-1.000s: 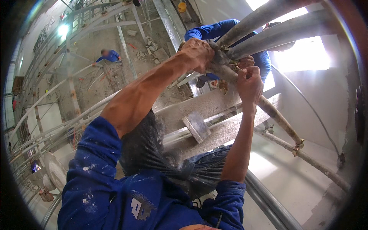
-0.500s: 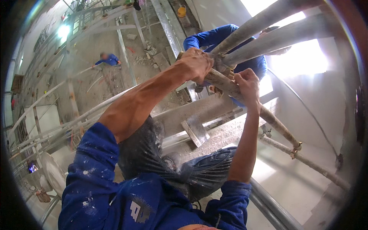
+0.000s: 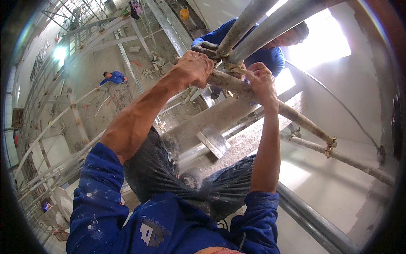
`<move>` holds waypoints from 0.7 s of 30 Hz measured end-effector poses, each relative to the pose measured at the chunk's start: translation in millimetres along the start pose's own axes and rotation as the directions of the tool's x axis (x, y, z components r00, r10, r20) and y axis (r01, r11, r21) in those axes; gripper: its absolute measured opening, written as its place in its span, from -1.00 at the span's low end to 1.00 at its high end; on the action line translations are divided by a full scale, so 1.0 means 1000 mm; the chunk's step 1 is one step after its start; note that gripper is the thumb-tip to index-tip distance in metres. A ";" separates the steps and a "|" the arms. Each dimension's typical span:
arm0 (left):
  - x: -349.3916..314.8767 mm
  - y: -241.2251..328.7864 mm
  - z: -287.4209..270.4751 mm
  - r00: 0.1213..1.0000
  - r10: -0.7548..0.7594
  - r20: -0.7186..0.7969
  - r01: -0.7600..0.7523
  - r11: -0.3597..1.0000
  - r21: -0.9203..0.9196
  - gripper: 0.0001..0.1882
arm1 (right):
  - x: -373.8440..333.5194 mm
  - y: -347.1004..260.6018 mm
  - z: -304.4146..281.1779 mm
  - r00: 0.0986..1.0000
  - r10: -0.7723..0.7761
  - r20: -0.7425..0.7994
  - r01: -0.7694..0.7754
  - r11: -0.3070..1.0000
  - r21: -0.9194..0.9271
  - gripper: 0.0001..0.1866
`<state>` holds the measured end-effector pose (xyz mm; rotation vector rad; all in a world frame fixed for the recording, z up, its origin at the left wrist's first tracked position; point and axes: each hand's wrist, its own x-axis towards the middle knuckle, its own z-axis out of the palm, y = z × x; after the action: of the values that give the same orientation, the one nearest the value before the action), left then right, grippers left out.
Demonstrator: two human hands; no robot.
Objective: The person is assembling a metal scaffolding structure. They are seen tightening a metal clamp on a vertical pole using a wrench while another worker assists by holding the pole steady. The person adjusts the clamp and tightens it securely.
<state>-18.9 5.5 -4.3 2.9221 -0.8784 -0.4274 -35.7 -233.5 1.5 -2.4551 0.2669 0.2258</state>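
A dusty scaffold pipe [image 3: 292,115] slants from my hands down to the right. My left hand [image 3: 195,67] is wrapped round its upper left end. Just right of it, a brass-coloured scaffold clamp [image 3: 234,67] sits where the pipe meets two thicker grey poles [image 3: 277,34]. My right hand [image 3: 263,86] is over the pipe beside the clamp, thumb and fingers pinched together. What lies between those fingertips is hidden. A co-worker in blue [image 3: 270,59] is behind the poles, a dark-gloved hand [image 3: 206,49] close to my left hand.
Another clamp [image 3: 330,147] joins the pipe to a lower crossing pipe [image 3: 359,166]. Below me are a dusty plank [image 3: 237,148] and a short metal channel [image 3: 213,143]. Far down at left, another person in blue [image 3: 113,78] stands on a rubble-strewn floor. Metal tubes [image 3: 315,220] run at lower right.
The view has shifted, so hands and pipe appear farther left. The co-worker's head and gloved hand now show beside the poles. My left hand keeps its grip; my right stays near the clamp.
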 end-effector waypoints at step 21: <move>0.002 0.005 -0.004 0.994 -0.044 0.101 0.043 0.999 0.009 -0.65 | 0.043 0.062 0.008 0.988 0.009 0.151 0.014 0.988 -0.151 -0.66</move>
<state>-19.5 0.1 -0.4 2.9531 -0.8301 -0.5821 -10.3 -281.7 -50.8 -2.5713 0.1869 0.4444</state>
